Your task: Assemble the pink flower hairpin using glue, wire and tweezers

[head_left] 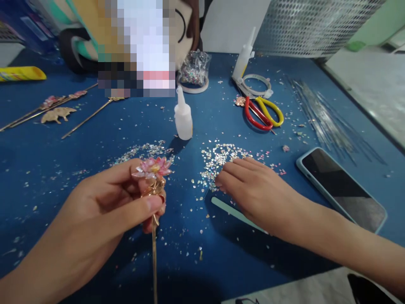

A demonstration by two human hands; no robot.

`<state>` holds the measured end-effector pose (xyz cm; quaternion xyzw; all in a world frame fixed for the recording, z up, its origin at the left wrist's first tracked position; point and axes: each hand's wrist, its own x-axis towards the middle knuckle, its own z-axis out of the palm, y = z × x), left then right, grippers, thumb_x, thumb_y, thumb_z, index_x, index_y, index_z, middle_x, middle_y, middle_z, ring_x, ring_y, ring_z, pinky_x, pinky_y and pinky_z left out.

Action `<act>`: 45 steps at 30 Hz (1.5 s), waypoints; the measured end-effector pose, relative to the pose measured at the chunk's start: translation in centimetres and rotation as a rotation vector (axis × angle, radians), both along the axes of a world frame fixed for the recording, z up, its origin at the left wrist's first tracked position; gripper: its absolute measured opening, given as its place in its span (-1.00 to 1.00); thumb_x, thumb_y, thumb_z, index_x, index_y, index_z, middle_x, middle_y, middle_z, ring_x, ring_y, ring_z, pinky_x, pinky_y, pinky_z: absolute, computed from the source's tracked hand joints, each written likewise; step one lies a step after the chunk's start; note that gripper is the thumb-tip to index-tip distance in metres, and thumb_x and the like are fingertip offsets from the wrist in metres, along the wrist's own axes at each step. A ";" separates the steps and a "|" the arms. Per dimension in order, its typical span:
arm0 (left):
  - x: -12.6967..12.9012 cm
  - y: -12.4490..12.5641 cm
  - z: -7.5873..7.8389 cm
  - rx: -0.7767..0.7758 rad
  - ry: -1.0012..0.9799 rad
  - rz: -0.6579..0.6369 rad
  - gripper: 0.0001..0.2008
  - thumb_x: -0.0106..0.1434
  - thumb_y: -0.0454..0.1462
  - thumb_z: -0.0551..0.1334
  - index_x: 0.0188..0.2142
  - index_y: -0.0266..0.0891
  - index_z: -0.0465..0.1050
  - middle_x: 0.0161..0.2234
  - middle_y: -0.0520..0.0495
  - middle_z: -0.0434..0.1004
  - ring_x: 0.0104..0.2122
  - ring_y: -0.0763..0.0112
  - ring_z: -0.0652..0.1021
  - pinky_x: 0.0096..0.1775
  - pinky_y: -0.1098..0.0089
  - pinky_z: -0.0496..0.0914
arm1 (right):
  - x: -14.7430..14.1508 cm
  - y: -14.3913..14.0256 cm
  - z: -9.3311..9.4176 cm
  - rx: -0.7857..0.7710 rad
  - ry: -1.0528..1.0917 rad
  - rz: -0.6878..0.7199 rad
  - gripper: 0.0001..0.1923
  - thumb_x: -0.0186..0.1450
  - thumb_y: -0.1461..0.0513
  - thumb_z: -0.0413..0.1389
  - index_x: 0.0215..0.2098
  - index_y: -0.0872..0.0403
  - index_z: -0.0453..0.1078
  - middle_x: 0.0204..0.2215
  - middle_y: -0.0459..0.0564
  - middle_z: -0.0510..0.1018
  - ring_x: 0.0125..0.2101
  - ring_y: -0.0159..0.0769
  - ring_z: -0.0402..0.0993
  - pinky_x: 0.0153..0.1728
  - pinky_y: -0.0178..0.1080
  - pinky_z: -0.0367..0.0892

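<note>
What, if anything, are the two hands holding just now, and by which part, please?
The left hand pinches the gold hairpin just below its pink flower. The right hand holds nothing; its fingertips rest on the loose sequins.

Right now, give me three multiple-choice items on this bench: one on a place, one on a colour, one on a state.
1. Where are the right hand's fingertips?
A. on the sequin pile
B. on the phone
C. on the scissors

2. What colours are the scissors' handles?
A. blue and green
B. red and yellow
C. both black

3. How is the flower hairpin?
A. lying on the table
B. stuck in the glue bottle
C. pinched in the left hand

Key: A, fingertips rest at the pile's edge; B, one loop each colour; C, fingers grip its stem.
</note>
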<state>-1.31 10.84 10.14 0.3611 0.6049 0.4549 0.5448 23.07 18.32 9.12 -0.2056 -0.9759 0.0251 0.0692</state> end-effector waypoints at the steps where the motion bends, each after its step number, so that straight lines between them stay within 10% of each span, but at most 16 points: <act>1: -0.2 -0.2 -0.1 0.001 0.002 0.010 -0.85 0.00 -0.32 0.50 -0.42 0.00 0.70 -0.63 0.12 0.56 -0.66 0.50 0.51 -0.64 0.63 0.42 | -0.5 0.6 -0.4 0.009 -0.013 0.020 -0.81 0.34 0.49 0.09 -0.31 0.14 0.46 -0.42 0.03 0.55 -0.43 -0.18 0.40 -0.35 -0.17 0.23; 21: -3.3 0.7 0.4 -0.026 -0.065 0.164 -0.89 -0.04 -0.35 0.42 -0.48 -0.12 0.59 -0.64 0.17 0.52 -0.65 0.57 0.45 -0.63 0.64 0.38 | -1.1 2.6 -1.6 -0.009 -0.118 0.140 -0.65 0.31 0.52 -0.10 -0.14 0.13 0.43 -0.27 0.08 0.52 -0.26 -0.11 0.39 -0.14 -0.09 0.30; 28: -3.7 1.0 0.5 -0.019 -0.077 0.234 -0.88 -0.06 -0.35 0.42 -0.49 -0.15 0.56 -0.63 0.19 0.48 -0.66 0.59 0.45 -0.63 0.65 0.40 | -2.6 2.0 0.7 -0.026 -0.018 0.112 -0.68 0.30 0.53 -0.10 -0.31 0.07 0.36 -0.43 0.02 0.54 -0.43 -0.18 0.45 -0.32 -0.13 0.40; 36: -4.8 1.0 0.0 -0.145 -0.046 0.157 -0.84 0.05 -0.24 0.41 -0.32 -0.12 0.57 -0.56 0.10 0.49 -0.53 0.40 0.54 -0.54 0.49 0.43 | -3.6 1.9 1.4 -0.096 0.111 0.099 -0.56 0.27 0.55 -0.10 -0.07 0.13 0.46 -0.36 0.02 0.66 -0.39 -0.26 0.61 -0.32 -0.22 0.54; 45: -4.8 0.5 -1.0 -0.310 -0.111 0.043 -0.71 0.09 -0.10 0.46 -0.19 -0.09 0.64 -0.52 0.03 0.50 -0.45 0.25 0.58 -0.50 0.41 0.47 | -6.3 -0.5 0.9 -0.131 0.195 -0.030 -0.51 0.57 0.35 -0.21 -0.33 0.04 0.50 -0.45 0.03 0.55 -0.47 -0.23 0.44 -0.42 -0.14 0.41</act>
